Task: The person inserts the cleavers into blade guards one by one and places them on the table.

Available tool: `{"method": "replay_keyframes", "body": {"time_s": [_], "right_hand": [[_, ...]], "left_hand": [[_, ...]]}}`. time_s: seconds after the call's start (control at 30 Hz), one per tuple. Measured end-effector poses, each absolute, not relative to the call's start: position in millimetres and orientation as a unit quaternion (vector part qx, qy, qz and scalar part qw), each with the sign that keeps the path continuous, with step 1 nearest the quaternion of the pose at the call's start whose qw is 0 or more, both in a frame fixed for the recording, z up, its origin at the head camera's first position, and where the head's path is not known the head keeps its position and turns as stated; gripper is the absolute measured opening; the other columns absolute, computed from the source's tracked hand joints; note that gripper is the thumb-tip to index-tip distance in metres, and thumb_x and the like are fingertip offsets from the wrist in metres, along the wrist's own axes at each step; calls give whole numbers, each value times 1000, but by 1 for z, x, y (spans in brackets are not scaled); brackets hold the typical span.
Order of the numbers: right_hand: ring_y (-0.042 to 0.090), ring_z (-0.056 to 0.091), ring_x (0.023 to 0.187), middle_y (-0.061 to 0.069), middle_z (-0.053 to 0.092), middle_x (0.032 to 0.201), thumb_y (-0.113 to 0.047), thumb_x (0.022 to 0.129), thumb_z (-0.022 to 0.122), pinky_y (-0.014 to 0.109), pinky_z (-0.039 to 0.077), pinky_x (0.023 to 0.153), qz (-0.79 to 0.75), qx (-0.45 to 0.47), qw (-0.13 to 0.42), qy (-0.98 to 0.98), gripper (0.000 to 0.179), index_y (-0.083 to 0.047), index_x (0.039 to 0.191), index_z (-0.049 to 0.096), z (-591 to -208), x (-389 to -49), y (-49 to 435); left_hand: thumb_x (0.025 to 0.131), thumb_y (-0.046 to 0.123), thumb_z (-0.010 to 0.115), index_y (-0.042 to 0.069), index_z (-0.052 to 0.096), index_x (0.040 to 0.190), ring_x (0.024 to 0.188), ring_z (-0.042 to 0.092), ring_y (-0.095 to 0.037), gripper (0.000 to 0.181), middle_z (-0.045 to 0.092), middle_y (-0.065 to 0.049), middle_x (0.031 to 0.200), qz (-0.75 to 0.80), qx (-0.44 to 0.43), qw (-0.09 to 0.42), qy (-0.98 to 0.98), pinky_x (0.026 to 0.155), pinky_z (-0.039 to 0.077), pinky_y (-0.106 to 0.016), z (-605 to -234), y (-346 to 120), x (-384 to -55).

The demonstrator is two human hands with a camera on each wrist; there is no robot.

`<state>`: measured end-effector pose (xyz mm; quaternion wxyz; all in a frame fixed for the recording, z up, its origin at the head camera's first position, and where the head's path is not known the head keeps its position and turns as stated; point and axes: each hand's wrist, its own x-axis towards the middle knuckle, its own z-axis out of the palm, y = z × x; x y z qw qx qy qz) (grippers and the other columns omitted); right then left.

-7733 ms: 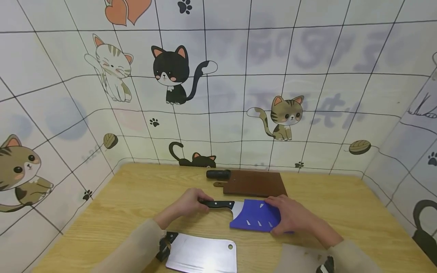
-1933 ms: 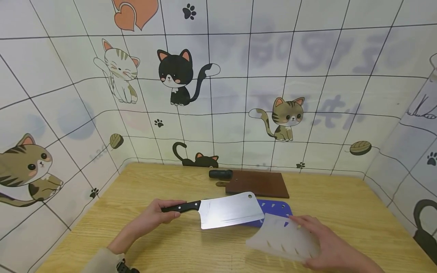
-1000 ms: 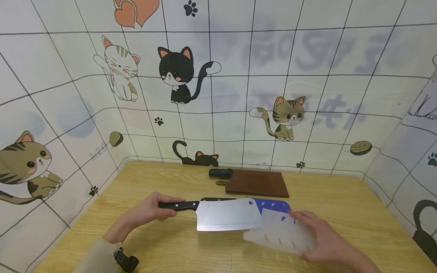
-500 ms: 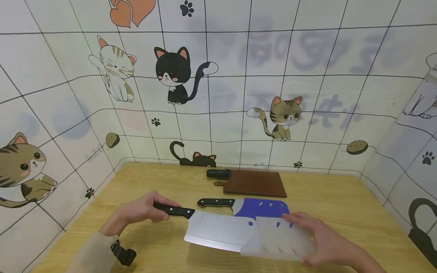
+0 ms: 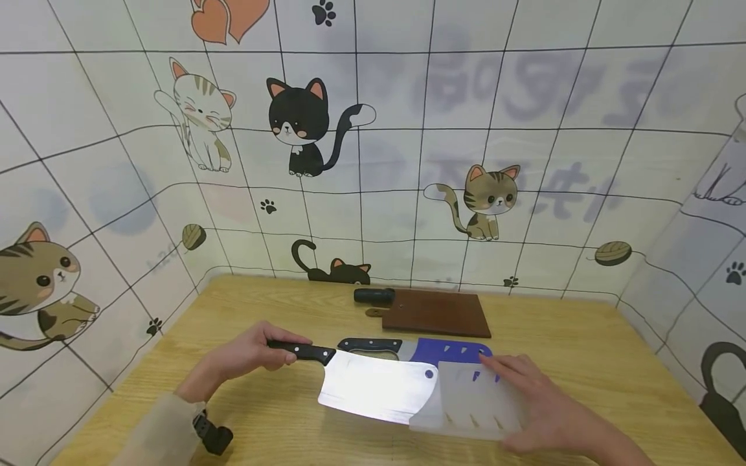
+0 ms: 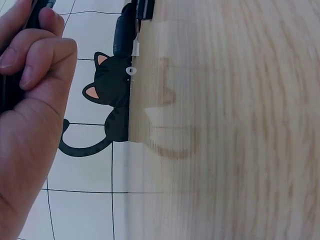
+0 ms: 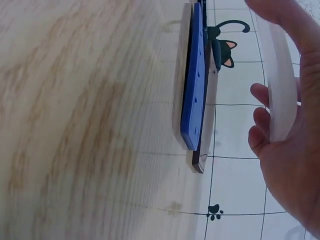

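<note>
In the head view my left hand (image 5: 250, 355) grips the black riveted handle of a cleaver (image 5: 379, 387), its bright blade pointing right above the table. My right hand (image 5: 550, 408) holds a translucent white blade guard (image 5: 474, 401) by its right end, thumb and fingers on opposite sides. The blade's far end overlaps the guard's curved mouth, its lower corner showing hazily there. How deep it sits inside, I cannot tell. Behind them lies a second cleaver (image 5: 373, 344) with a black handle, its blade covered by a blue guard (image 5: 445, 349).
A brown cutting board (image 5: 437, 312) lies toward the back of the wooden table (image 5: 280, 421), with a black cylindrical object (image 5: 374, 296) at its left end. A wall sheet (image 5: 396, 155) printed with cats rises behind the table and along both sides.
Earlier, my hands were on the blue-guarded cleaver. They later hold the other cleaver and white guard. In the last second the blade has tilted tip-down and its end has met the guard's mouth.
</note>
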<state>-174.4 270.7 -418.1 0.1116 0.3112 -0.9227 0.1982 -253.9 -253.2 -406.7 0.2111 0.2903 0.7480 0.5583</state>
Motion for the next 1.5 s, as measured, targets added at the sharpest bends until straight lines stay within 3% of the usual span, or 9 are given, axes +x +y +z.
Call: {"method": "replay_keyframes", "body": {"time_s": [0.23, 0.3, 0.47, 0.57, 0.7, 0.83, 1.07, 1.33, 1.5], "right_hand": [[41, 48, 126, 6, 51, 144, -63, 59, 90, 69, 45, 87, 237, 298, -9, -925, 102, -28, 148, 55, -413, -174, 265], [40, 49, 126, 6, 52, 143, -65, 58, 89, 67, 46, 87, 236, 293, -11, -926, 103, -25, 147, 56, -413, -174, 263], [29, 55, 115, 4, 56, 134, -55, 52, 96, 50, 52, 84, 220, 291, 64, -929, 107, -15, 144, 59, -418, -175, 265], [29, 55, 113, 7, 57, 132, -49, 51, 98, 47, 52, 82, 229, 275, 86, -930, 109, -10, 145, 58, -420, -179, 265], [30, 54, 114, 9, 57, 133, -48, 50, 98, 48, 51, 82, 249, 252, 79, -932, 110, -9, 145, 58, -420, -179, 265], [33, 55, 114, 10, 56, 134, -45, 48, 99, 48, 50, 80, 256, 252, 72, -930, 108, -12, 143, 60, -422, -177, 263], [45, 49, 125, 13, 51, 143, -47, 55, 96, 64, 46, 85, 259, 279, -8, -925, 102, -24, 147, 56, -420, -173, 259], [43, 52, 121, 17, 54, 138, -50, 53, 97, 63, 49, 86, 250, 253, 34, -934, 107, -11, 145, 58, -416, -178, 251], [43, 52, 120, 19, 54, 139, -52, 51, 97, 63, 49, 86, 255, 230, 22, -939, 110, -12, 145, 57, -414, -180, 249]], "left_hand": [[93, 0, 69, -3, 71, 126, 56, 33, -9, 34, 45, 5, 69, 532, 322, 231, 748, 53, 29, -23, -403, -243, -256], [94, 1, 69, -3, 71, 127, 56, 32, -9, 34, 43, 5, 67, 526, 325, 229, 752, 53, 28, -23, -402, -240, -256], [96, 3, 68, -3, 69, 130, 56, 31, -9, 34, 45, 3, 70, 533, 316, 213, 755, 53, 28, -23, -404, -233, -253], [98, 6, 68, -2, 68, 132, 57, 31, -9, 35, 49, 1, 73, 543, 305, 202, 756, 53, 27, -24, -405, -227, -251], [98, 9, 69, -1, 68, 132, 57, 30, -9, 36, 53, 0, 75, 543, 294, 193, 763, 53, 28, -24, -407, -224, -249], [96, 4, 69, -5, 67, 131, 55, 31, -9, 36, 56, -1, 77, 558, 300, 220, 742, 53, 28, -23, -405, -225, -249], [94, -3, 66, -9, 64, 132, 54, 30, -9, 38, 46, 3, 70, 554, 342, 271, 709, 52, 27, -24, -401, -225, -251], [97, 1, 67, -7, 65, 132, 55, 31, -7, 36, 57, -5, 80, 561, 306, 231, 734, 53, 29, -22, -405, -214, -248], [97, 2, 67, -5, 66, 132, 55, 30, -8, 36, 56, -6, 80, 561, 305, 229, 734, 53, 28, -22, -408, -212, -249]]}}
